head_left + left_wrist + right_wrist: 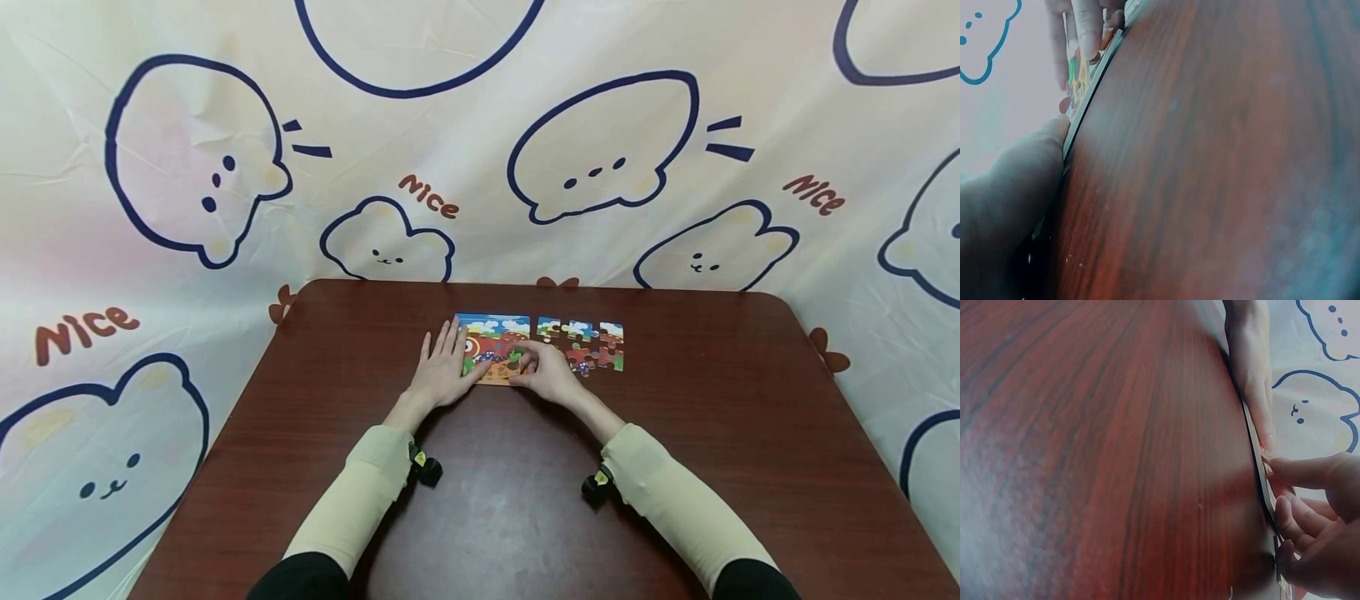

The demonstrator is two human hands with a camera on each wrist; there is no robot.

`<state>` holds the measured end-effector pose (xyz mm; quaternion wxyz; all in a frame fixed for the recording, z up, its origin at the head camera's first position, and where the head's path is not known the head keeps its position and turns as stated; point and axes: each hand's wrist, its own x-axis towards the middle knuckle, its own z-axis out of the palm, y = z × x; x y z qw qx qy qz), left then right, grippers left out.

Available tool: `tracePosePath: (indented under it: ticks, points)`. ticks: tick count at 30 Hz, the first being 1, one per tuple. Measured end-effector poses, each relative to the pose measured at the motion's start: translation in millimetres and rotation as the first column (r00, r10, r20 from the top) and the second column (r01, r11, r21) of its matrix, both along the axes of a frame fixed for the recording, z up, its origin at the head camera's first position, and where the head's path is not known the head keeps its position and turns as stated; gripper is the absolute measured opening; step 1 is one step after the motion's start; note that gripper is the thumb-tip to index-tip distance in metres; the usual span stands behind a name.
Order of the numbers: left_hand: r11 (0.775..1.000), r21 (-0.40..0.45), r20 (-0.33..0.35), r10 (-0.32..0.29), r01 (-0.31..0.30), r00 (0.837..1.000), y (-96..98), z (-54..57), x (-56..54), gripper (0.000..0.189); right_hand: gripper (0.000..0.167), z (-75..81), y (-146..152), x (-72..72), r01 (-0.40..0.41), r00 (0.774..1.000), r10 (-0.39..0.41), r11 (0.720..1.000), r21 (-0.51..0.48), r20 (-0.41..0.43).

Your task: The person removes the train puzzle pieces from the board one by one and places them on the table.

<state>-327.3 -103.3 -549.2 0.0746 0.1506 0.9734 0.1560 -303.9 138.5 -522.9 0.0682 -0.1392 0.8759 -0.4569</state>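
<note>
A colourful jigsaw puzzle (pixel 495 323) in a thin flat tray lies toward the back of the table. My left hand (pixel 441 372) lies with straight, spread fingers over its left edge, the thumb along the lower part. Over the puzzle's lower right side, my right hand (pixel 551 372) pinches a puzzle piece (pixel 1079 74) between thumb and fingertips. That piece stands tilted above the tray in the left wrist view. In the right wrist view the fingers cover most of it. Whether it touches its neighbours I cannot tell.
Several loose puzzle pieces (pixel 611 333) lie just right of the tray, some partly behind the right hand. The brown wooden table (pixel 480 500) reaches back to a cloth backdrop (pixel 480 142) printed with cartoon outlines. Small black devices sit at both wrists.
</note>
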Motion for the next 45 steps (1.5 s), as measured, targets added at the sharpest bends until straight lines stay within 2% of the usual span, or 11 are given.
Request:
tracePosePath:
  ticks: [3, 13, 21, 27, 39, 45]
  points:
    - [1.000, 0.006, 0.005, 0.001, -0.001, 1.000, 0.5, 0.5, 0.7, 0.098, 0.057, -0.1, 0.7, 0.4, 0.010, 1.000, -0.010, 1.000, 0.000, 0.018]
    - [0.999, 0.037, -0.009, -0.007, 0.008, 1.000, 1.5, 3.4, 7.0, 0.102, 0.053, -3.0, 3.1, 2.4, 0.024, 1.000, -0.024, 0.999, -0.046, 0.000]
    - [1.000, 0.006, 0.015, 0.003, -0.003, 1.000, 2.3, 1.5, 3.3, 0.099, 0.056, -2.7, 14.2, 7.8, 0.044, 0.998, -0.036, 0.990, -0.136, 0.058]
    - [1.000, 0.018, 0.001, 0.007, -0.007, 1.000, 2.7, 3.2, 5.3, 0.098, 0.054, -2.7, 31.5, 15.9, 0.070, 0.993, -0.051, 0.980, -0.188, 0.103]
    - [1.000, 0.029, -0.010, 0.005, -0.005, 1.000, 2.1, 8.0, 7.0, 0.098, 0.055, -2.7, 79.8, 33.3, 0.066, 0.997, -0.058, 0.986, -0.155, 0.057]
    - [1.000, 0.020, -0.027, 0.002, -0.001, 1.000, 2.3, 10.6, 8.8, 0.098, 0.053, 0.8, 103.8, 42.6, 0.095, 0.994, -0.086, 0.984, -0.153, 0.063]
